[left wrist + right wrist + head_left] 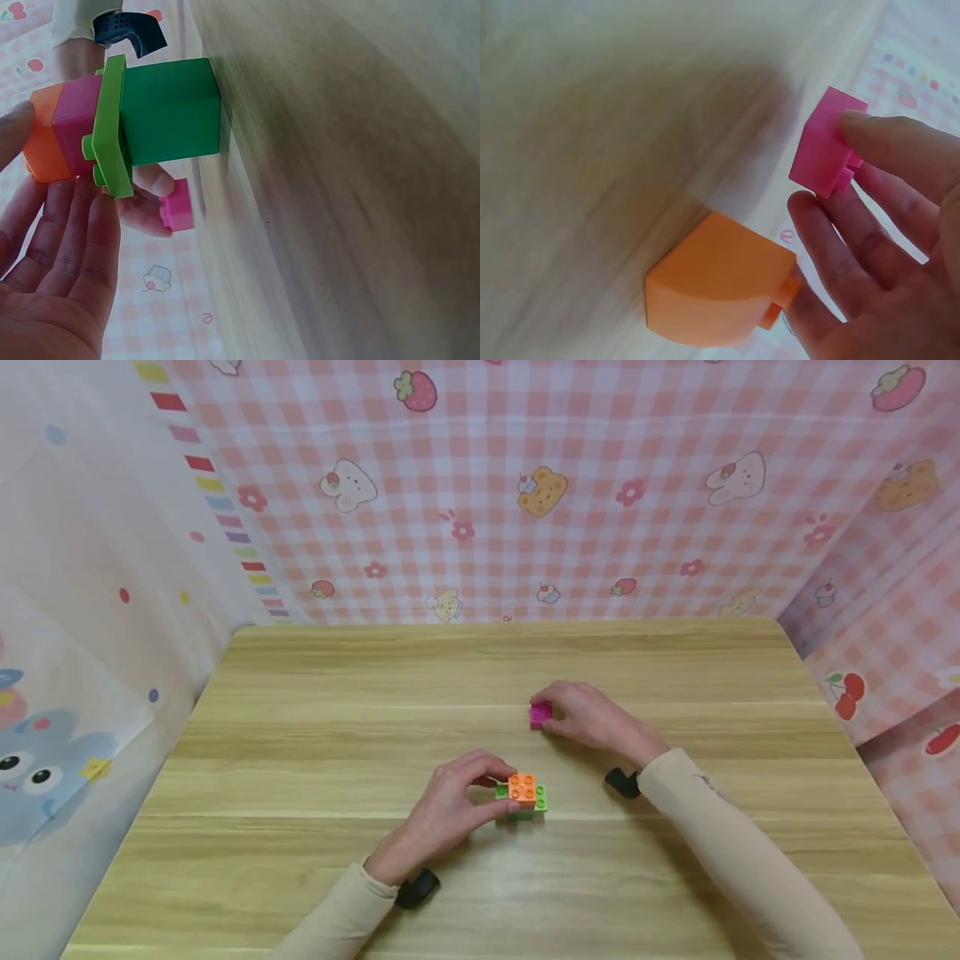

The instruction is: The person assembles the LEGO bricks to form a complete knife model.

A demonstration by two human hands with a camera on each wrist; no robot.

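My left hand [450, 802] holds a stack of toy building bricks between thumb and fingers. From the top, the stack runs orange brick [522, 787], pink brick [77, 124], lime plate [112, 127] and dark green brick [172, 110]; the green base is close to the tabletop. Farther back, my right hand [588, 717] pinches a small magenta brick [827, 142], thumb on one side and fingers on the other, studs up. Beside these fingers in the right wrist view stands an orange brick with a curved side [720, 281], hidden behind the hand in the head view.
Both hands work over a wood-grain table [337, 693]. A pink checked curtain [495, 452] hangs along its back edge, with more cloth on the left and right sides. Black wrist cameras [417, 889] sit below each wrist, low over the tabletop.
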